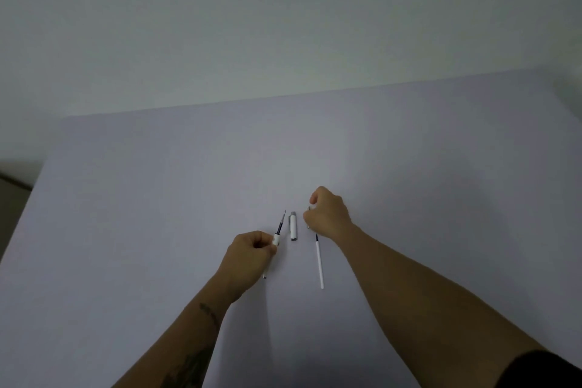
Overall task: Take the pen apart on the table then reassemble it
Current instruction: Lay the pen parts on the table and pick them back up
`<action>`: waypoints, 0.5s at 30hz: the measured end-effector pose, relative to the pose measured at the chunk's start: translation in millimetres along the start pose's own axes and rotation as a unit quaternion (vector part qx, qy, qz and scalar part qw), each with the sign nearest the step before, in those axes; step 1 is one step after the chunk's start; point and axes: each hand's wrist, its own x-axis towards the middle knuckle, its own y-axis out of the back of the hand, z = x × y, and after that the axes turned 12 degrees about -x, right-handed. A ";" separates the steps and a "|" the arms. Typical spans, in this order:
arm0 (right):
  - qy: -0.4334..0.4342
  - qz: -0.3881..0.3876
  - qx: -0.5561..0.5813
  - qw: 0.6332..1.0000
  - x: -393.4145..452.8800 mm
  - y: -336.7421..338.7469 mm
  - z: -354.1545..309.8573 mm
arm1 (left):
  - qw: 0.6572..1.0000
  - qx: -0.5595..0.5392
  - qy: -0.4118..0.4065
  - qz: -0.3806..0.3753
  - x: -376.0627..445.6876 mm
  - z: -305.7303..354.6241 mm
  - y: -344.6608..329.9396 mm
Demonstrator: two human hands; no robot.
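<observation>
My left hand (252,253) is closed around a white pen barrel (276,240). A dark refill with a fine tip (281,223) sticks out of the barrel's far end, and the barrel's near end shows below the hand. A white cap with a grey end (293,226) lies on the table just right of the tip. A second thin white refill (319,261) lies further right, pointing away from me. My right hand (327,214) hovers over that refill's far end, fingers pinched on a small metallic piece (309,208) that is mostly hidden.
The pale lilac table (157,198) fills the view, its far edge meeting a plain wall. Its left edge drops off toward a dark floor (12,192). Both forearms reach in from the bottom.
</observation>
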 end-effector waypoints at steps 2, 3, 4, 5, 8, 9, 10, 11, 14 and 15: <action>0.005 0.004 -0.017 1.000 1.1 -4.8 -0.5 | 1.000 0.005 0.002 0.000 -1.3 -2.6 0.5; 0.005 0.005 -0.018 1.000 1.3 -5.4 -0.1 | 1.000 0.009 0.002 0.000 -1.9 -3.1 0.7; 0.002 0.005 -0.015 1.000 1.3 -4.9 1.0 | 1.000 0.012 0.002 0.000 -2.1 -3.6 1.0; -0.001 0.009 -0.005 1.000 0.1 -3.0 2.5 | 1.000 0.013 0.003 0.001 -2.3 -4.0 1.0; 0.000 0.039 0.057 0.998 -9.4 4.4 7.6 | 1.000 0.014 0.000 0.006 -2.5 -3.1 -1.8; 0.006 0.041 0.078 0.996 -15.4 6.6 7.8 | 1.000 0.015 -0.005 0.008 -2.5 -2.2 -3.9; 0.013 0.026 0.105 0.994 -21.9 7.9 7.8 | 1.000 0.015 -0.012 0.010 -2.6 -1.1 -6.5; 0.016 -0.009 0.144 0.989 -29.4 8.8 6.7 | 1.000 0.016 -0.021 0.011 -3.0 0.7 -10.0; -0.006 -0.133 0.266 0.955 -47.3 8.1 4.9 | 0.998 0.030 -0.050 0.009 -4.6 6.8 -23.0; -0.015 -0.148 0.291 0.945 -51.0 8.2 4.8 | 0.998 0.035 -0.058 0.007 -4.9 8.8 -27.2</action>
